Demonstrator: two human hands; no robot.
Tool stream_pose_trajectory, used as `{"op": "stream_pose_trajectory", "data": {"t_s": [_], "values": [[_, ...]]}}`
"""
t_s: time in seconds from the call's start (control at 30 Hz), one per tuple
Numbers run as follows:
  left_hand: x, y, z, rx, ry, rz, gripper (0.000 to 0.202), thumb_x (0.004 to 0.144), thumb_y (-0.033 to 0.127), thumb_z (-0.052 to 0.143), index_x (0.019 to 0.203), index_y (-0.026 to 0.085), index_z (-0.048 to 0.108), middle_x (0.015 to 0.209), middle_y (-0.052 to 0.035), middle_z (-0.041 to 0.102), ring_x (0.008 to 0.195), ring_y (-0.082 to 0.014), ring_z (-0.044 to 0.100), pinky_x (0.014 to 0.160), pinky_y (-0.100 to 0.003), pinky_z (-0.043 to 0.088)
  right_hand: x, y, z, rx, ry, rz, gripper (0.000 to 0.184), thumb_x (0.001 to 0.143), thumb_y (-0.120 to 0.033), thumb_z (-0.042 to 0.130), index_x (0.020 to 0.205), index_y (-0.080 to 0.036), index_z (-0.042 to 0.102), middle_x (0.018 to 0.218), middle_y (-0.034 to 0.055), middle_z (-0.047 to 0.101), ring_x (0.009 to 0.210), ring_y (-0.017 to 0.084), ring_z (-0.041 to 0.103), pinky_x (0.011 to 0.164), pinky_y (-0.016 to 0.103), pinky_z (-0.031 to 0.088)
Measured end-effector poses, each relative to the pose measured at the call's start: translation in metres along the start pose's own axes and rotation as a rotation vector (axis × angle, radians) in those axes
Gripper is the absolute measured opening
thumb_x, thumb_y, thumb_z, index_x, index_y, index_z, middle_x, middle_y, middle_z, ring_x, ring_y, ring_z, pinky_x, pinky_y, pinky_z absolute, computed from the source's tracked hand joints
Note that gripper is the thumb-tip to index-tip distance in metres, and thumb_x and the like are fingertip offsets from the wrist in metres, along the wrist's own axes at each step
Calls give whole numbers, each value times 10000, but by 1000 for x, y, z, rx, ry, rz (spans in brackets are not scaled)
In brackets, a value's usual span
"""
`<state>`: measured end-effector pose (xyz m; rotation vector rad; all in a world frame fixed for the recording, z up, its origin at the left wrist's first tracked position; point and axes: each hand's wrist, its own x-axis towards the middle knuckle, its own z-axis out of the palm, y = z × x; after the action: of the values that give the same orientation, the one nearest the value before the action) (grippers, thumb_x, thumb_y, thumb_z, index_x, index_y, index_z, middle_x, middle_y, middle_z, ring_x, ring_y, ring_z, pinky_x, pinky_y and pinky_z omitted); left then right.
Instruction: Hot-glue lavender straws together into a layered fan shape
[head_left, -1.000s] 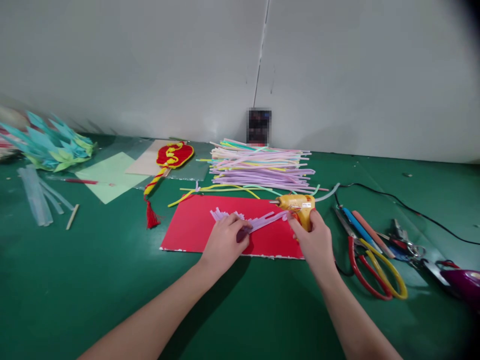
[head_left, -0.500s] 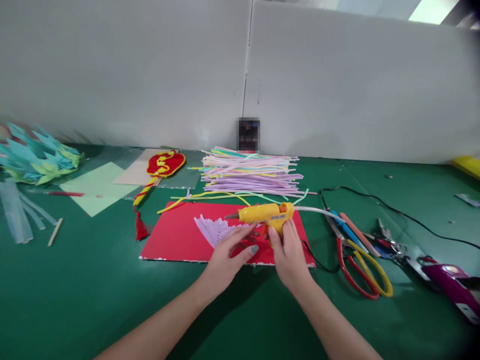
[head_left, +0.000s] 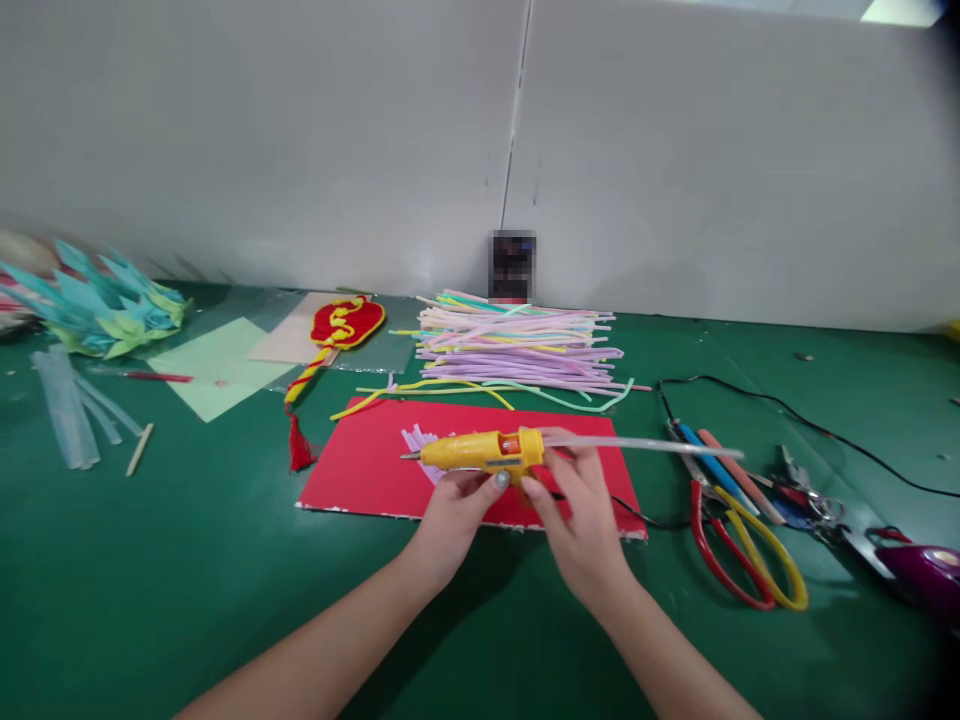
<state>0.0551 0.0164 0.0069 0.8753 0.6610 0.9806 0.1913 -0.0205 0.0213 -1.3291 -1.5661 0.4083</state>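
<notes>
A yellow glue gun (head_left: 480,451) hangs over a red card (head_left: 360,462), nozzle pointing left, with a clear glue stick (head_left: 645,444) sticking out of its back. My right hand (head_left: 581,520) grips the gun at its handle. My left hand (head_left: 457,510) holds the gun's body from below, fingers curled up to it. A fan of lilac straw pieces (head_left: 415,441) lies on the card, mostly hidden behind the gun.
A pile of pastel straws (head_left: 517,340) lies behind the card. Red and yellow scissors (head_left: 739,545), pens and pliers lie to the right, with a black cord (head_left: 787,410). At left are glue sticks (head_left: 71,415), green paper (head_left: 217,365), a red ornament (head_left: 341,322) and teal paper leaves (head_left: 97,300).
My right hand lifted the glue gun off the table and carried it left over the card. My left hand left the lilac pieces and now steadies the gun.
</notes>
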Motion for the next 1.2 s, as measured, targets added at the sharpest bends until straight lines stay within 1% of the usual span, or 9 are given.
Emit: {"op": "stream_pose_trajectory", "data": {"t_s": [0.07,0.17,0.23,0.33,0.43,0.6,0.73,1.03,1.2], "values": [[0,0,-1,-12,22,-13,360,723,394,717,996,159,701,1084,-101,692,1081,-272,593,988,-418,407,5,4,-12,145,76,104,309,864,-284,546,1171,-257,573,1049,69,583,907,178,600,807,343,527],[0,1,0,-13,19,-64,389,689,441,732,941,144,710,1045,-110,704,1065,-282,601,987,-429,406,11,11,-28,432,112,206,268,859,-277,559,1120,-247,611,781,7,621,622,114,585,581,260,523],[-1,1,0,-14,-15,-92,405,686,464,727,931,142,711,1037,-113,705,1066,-286,601,988,-429,403,13,14,-33,562,155,198,191,853,-256,573,1026,-237,650,680,-16,593,551,96,562,512,233,494],[-1,-1,-2,-20,-49,-99,400,708,465,709,953,149,704,1033,-110,705,1052,-280,610,980,-420,410,13,13,-32,652,199,135,79,838,-220,594,866,-226,668,645,-29,577,503,87,559,455,222,477],[0,-2,-3,-12,-33,-86,376,716,464,702,926,151,704,1012,-105,709,1024,-275,623,953,-411,431,11,6,-26,656,229,84,71,839,-194,587,843,-219,653,629,-27,605,484,104,581,395,222,475],[0,2,-1,50,15,-65,418,675,487,724,904,138,704,994,-107,708,995,-276,629,916,-391,452,10,1,-23,633,273,118,19,830,-200,603,817,-192,614,619,-8,650,496,135,619,374,234,491],[0,4,0,102,-11,-73,425,669,501,721,896,142,710,981,-102,711,982,-280,632,880,-375,471,10,6,-25,678,267,219,115,821,-263,621,753,-180,580,586,-11,646,451,129,601,366,235,492],[-3,10,4,94,-22,-91,380,647,496,737,805,151,708,926,-89,719,944,-266,647,871,-382,487,11,7,-26,751,275,341,242,774,-346,667,666,-177,533,527,-29,597,385,101,543,325,200,448],[-4,11,5,133,-10,-124,445,629,515,740,870,142,712,931,-104,721,951,-290,644,830,-388,508,13,7,-24,779,291,382,262,753,-346,685,639,-178,519,495,-24,595,366,102,529,307,192,431]]}}
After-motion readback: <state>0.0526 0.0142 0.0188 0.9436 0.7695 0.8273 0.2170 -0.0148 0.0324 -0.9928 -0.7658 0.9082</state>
